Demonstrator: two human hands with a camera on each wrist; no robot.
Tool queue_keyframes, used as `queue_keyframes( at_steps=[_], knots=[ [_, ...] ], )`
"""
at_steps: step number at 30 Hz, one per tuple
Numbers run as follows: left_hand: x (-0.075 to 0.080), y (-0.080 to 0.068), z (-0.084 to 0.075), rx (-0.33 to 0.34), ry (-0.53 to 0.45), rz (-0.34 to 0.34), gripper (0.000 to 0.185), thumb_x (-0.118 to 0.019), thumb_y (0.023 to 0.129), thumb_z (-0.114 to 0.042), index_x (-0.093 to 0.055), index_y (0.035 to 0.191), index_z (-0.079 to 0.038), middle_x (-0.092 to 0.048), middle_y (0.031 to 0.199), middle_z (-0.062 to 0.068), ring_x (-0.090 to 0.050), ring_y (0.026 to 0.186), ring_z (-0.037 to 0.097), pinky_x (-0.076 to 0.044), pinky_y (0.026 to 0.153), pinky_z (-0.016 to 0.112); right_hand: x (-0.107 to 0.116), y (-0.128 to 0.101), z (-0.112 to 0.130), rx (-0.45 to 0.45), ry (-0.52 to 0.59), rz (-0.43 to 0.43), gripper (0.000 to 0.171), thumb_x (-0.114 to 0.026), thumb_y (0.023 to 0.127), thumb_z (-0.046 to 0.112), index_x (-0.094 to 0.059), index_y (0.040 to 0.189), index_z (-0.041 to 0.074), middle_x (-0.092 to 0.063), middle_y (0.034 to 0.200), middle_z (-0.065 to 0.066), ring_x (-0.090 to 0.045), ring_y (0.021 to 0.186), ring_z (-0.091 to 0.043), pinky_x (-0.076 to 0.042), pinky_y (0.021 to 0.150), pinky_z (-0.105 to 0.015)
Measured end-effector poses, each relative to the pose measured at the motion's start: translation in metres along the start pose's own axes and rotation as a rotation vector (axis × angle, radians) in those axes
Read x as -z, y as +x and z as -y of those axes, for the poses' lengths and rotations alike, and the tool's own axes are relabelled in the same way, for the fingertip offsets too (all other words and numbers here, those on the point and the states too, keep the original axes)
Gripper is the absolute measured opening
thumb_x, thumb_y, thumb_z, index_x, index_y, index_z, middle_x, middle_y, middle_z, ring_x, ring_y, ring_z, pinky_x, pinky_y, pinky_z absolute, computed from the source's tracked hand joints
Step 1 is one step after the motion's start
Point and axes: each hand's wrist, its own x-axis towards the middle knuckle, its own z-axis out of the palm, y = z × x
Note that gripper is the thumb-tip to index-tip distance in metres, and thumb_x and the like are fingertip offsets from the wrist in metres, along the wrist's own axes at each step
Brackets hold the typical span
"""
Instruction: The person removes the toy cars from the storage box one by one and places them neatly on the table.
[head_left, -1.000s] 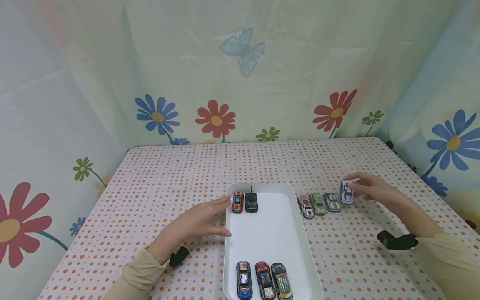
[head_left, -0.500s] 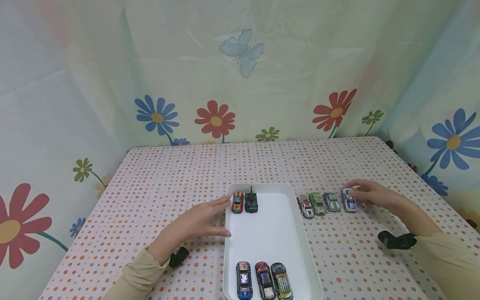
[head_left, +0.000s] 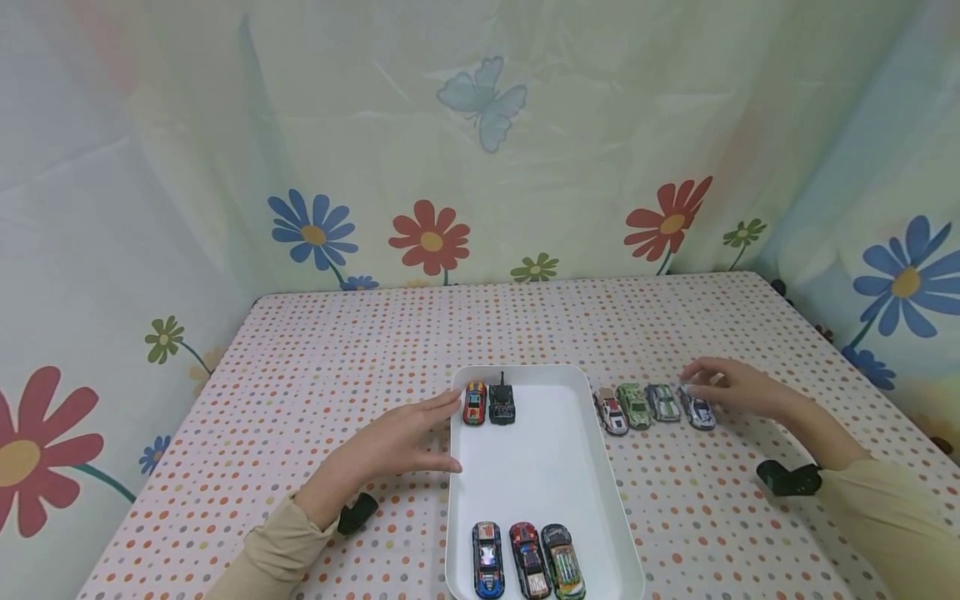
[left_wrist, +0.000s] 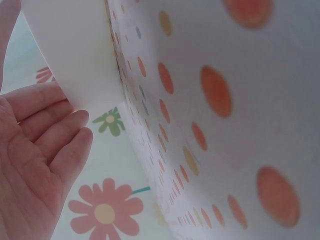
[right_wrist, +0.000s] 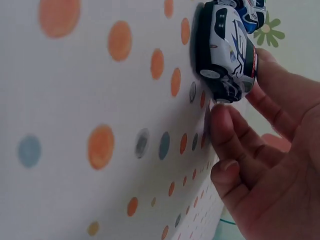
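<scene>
My left hand point(head_left: 397, 437) rests at the left rim of a white tray point(head_left: 536, 475), fingers relaxed; in the left wrist view, the fingertips point(left_wrist: 80, 117) meet the tray's wall. At the right, my right hand point(head_left: 738, 390) is behind a white-and-blue toy car point(head_left: 700, 411) standing on the table. In the right wrist view, the thumb point(right_wrist: 280, 75) touches that car's rear, while loosely bent fingers point(right_wrist: 222, 120) lie beside it near the cloth. A green-and-white toy car point(head_left: 663, 403), a green one point(head_left: 634, 407) and a red-and-white one point(head_left: 611, 412) complete the row.
Inside the tray stand a red-and-yellow toy car point(head_left: 474, 403) and a dark toy tank point(head_left: 502, 402) at the far end, with several more cars, including a red one point(head_left: 529, 561), at the near end. A dotted cloth point(head_left: 360, 350) covers the table; a flowered curtain hangs behind.
My right hand has lowered the white-and-blue toy car onto the table and moved it nearer to me, level with the row. Its fingers have loosened. The left hand has stayed in place.
</scene>
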Motion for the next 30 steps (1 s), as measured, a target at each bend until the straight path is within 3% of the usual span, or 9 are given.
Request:
queue_keyframes(
  at_steps=[11,18,25,30],
  knots=[
    [0.001,0.0,-0.001,0.006,-0.009,0.012,0.091,-0.058,0.079,-0.062,-0.036,0.143,-0.001,-0.026,0.15,0.011,-0.031,0.132,0.024,-0.035,0.102,0.038,-0.003,-0.004,0.009,-0.026,-0.127,-0.084,0.03,-0.065,0.09,0.018,-0.058,0.107,-0.006,-0.06,0.09,-0.014,-0.058,0.08,-0.028,-0.051,0.061,-0.037],
    [0.001,-0.001,0.0,-0.01,-0.007,0.005,0.091,-0.057,0.079,-0.063,-0.036,0.142,-0.001,-0.025,0.15,0.012,-0.032,0.132,0.025,-0.034,0.102,0.038,-0.005,-0.003,0.029,0.033,-0.231,-0.119,0.025,-0.067,0.086,0.009,-0.059,0.104,-0.005,-0.059,0.083,-0.008,-0.058,0.068,-0.02,-0.048,0.054,-0.034],
    [0.002,-0.001,0.0,-0.018,-0.013,-0.006,0.091,-0.057,0.079,-0.063,-0.037,0.142,0.0,-0.026,0.149,0.012,-0.031,0.132,0.024,-0.033,0.103,0.037,-0.011,-0.005,0.08,0.137,-0.286,-0.181,0.024,-0.067,0.086,0.008,-0.062,0.106,-0.004,-0.06,0.087,-0.007,-0.056,0.073,-0.021,-0.048,0.057,-0.034],
    [0.002,-0.001,0.0,-0.01,-0.008,0.003,0.092,-0.056,0.078,-0.064,-0.036,0.142,-0.001,-0.026,0.15,0.01,-0.03,0.133,0.024,-0.033,0.104,0.037,-0.025,-0.009,0.127,0.239,-0.273,-0.171,0.024,-0.069,0.085,0.008,-0.065,0.107,0.001,-0.062,0.091,-0.004,-0.055,0.076,-0.015,-0.048,0.058,-0.03]
  ],
)
